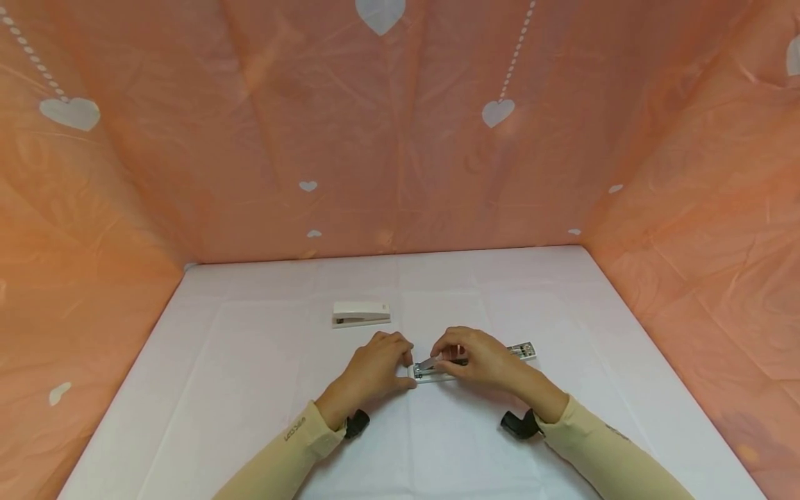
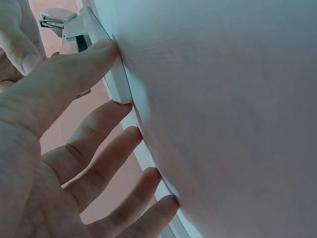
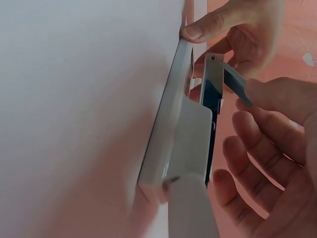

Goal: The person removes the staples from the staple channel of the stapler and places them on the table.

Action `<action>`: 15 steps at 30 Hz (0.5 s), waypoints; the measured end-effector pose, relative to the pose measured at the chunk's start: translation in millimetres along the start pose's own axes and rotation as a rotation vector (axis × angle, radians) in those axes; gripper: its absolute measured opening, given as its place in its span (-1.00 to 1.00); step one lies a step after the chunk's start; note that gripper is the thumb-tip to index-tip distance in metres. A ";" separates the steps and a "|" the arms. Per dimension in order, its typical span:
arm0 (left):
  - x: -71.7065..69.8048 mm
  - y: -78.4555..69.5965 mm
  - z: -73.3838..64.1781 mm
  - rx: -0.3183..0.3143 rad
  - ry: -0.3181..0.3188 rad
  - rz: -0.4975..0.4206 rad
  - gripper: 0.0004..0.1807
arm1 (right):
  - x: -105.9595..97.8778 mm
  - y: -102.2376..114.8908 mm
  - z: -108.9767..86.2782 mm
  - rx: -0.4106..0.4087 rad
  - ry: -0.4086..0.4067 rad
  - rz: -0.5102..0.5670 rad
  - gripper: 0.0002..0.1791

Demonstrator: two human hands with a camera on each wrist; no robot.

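Observation:
A white stapler (image 1: 431, 377) lies opened out on the table, its cover (image 1: 523, 351) folded back to the right, past my right hand. My left hand (image 1: 375, 364) holds the stapler's left end, thumb on the near side and fingertips by the end and far side. Between the thumb and index finger of my right hand (image 1: 478, 354) is a short grey strip of staples (image 3: 237, 85). The strip slants over the metal magazine (image 3: 213, 82), one end close to it; whether they touch I cannot tell. My right hand's other fingers curl loosely.
Behind my hands stands a second white stapler (image 1: 361, 314), closed. The table (image 1: 250, 389) has a white cover. Orange sheets with pale hearts (image 1: 400, 139) hang at the back and both sides.

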State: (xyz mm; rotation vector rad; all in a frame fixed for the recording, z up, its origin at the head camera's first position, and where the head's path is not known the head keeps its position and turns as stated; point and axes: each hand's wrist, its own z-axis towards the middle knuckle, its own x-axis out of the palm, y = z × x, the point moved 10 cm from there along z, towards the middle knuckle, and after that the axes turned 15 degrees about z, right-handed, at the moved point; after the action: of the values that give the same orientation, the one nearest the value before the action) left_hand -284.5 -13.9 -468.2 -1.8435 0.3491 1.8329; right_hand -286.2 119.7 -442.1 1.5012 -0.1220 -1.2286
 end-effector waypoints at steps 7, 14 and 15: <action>-0.3 -0.3 0.0 -0.002 0.000 0.007 -0.66 | -6.8 0.0 -7.6 -0.010 -0.025 0.025 -0.88; 0.3 -0.2 -0.5 -0.003 0.002 0.002 -0.67 | -11.6 1.0 -14.5 -0.031 -0.045 0.056 -0.85; 0.2 -0.3 -0.3 -0.003 0.001 0.000 -0.67 | -11.9 1.3 -15.2 -0.030 -0.044 0.067 -0.85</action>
State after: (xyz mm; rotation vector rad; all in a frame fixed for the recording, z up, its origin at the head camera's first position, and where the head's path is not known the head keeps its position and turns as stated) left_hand -284.0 -13.7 -468.3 -1.8466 0.3473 1.8331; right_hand -279.9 137.1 -436.6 1.4342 -0.1809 -1.2052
